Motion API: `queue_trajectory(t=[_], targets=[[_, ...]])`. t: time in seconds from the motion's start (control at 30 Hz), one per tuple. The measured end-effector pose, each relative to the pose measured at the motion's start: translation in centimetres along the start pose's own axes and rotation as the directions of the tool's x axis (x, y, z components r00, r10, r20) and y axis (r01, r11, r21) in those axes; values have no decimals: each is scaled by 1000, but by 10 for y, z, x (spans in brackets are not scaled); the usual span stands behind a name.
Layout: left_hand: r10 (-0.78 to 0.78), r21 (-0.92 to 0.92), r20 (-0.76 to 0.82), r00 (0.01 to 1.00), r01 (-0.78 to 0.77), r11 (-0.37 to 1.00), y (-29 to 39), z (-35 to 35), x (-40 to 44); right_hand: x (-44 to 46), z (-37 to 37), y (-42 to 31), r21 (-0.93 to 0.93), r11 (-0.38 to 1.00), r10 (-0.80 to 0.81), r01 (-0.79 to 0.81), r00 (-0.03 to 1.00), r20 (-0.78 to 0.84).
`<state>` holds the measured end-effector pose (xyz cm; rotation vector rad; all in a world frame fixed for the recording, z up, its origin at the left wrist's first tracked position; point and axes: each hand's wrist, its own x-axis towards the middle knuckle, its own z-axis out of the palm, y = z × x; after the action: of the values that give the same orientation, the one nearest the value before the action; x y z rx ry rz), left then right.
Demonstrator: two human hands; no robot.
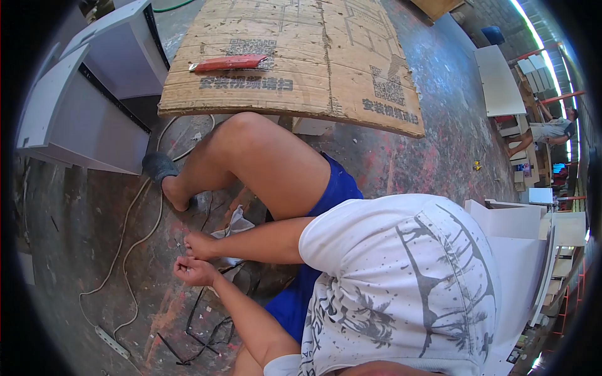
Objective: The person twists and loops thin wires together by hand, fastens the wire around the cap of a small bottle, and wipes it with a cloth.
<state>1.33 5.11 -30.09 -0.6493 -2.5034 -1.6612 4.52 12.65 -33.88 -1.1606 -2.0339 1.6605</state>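
Note:
My right hand [199, 245] is the upper of the two, its fingers closed. Just below it, my left hand [194, 272] is curled in a pinch. A thin dark sliver [180, 247] shows at the fingertips between them, too small to name. Both hands hang low over the stained floor, near my sandal [160, 168]. Beside my right forearm lies a crumpled white plastic or cloth piece [238, 223], partly hidden. Black strips [199, 338] lie tangled on the floor below my left hand. A red utility knife [229, 62] rests on a cardboard-topped surface [301, 56] beyond my knee.
White cabinet panels with black rails [113, 100] stand at the upper left. A pale cable [128, 250] winds to a power strip [113, 342]. More white panels [511, 238] stand behind me. Another person [552, 130] is at the far right, near stacked boards.

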Motion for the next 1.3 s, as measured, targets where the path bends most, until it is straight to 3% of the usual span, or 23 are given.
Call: queue_trajectory(t=[0.13, 0.2, 0.33, 0.4, 0.5, 0.53, 0.57, 0.6, 0.63, 0.67, 0.7, 0.73, 0.8, 0.9, 1.13, 1.3], targets=[[70, 19, -25, 997, -69, 997, -9, -2, -2, -7, 0, -10, -53, 994, 89, -91, 995, -37], [19, 58, 3, 1000, -19, 998, -19, -5, -3, -6, -3, -10, -78, 992, 102, -101, 995, 9], [-6, 15, -4, 1000, 6, 1000, -32, -6, -10, -12, -3, -12, -97, 993, 56, -65, 995, -87], [163, -8, -50, 985, -163, 987, -39, 1, -11, 2, 16, 12, -116, 993, 37, -39, 999, -24], [322, -23, -68, 944, -324, 946, -40, -5, -2, 7, 17, 11, -125, 991, -62, 47, 991, -115], [234, -27, -58, 970, -236, 971, -55, -5, -4, 8, 21, 15, -119, 991, -84, 67, 986, -142], [233, -134, -74, 970, -242, 961, -67, -4, -4, 10, 19, 8, -165, 986, 23, -38, 996, -89], [133, -172, -59, 989, -142, 975, -64, -8, -8, 4, 16, 4, -189, 982, 7, -13, 999, -31], [164, -85, -115, 980, -174, 981, -51, -9, -10, 0, 13, 1, -169, 984, 57, -58, 998, -13], [45, -264, -97, 994, -69, 962, -71, -4, -13, -3, 10, -2, -151, 983, 106, -104, 994, 6], [104, -187, -112, 988, -123, 975, -43, -12, -6, -3, 10, 0, -206, 978, -22, 19, 1000, -13], [-4, -167, -10, 1000, 2, 986, -27, -21, -1, -1, 12, 4, -240, 969, -69, 62, 997, -19], [58, -225, -13, 998, -59, 973, -24, -25, 1, -1, 9, -5, -180, 982, -58, 55, 998, -12], [6, -308, 10, 1000, -2, 951, -24, -12, -9, -4, -4, -7, -196, 980, 9, -11, 1000, -11], [37, -303, -6, 999, -37, 952, -22, -12, -3, 2, -4, -7, -303, 953, 16, -24, 999, -31], [67, -298, -25, 997, -71, 952, -22, -9, -3, 1, -8, -11, -271, 962, 33, -41, 999, -33]])
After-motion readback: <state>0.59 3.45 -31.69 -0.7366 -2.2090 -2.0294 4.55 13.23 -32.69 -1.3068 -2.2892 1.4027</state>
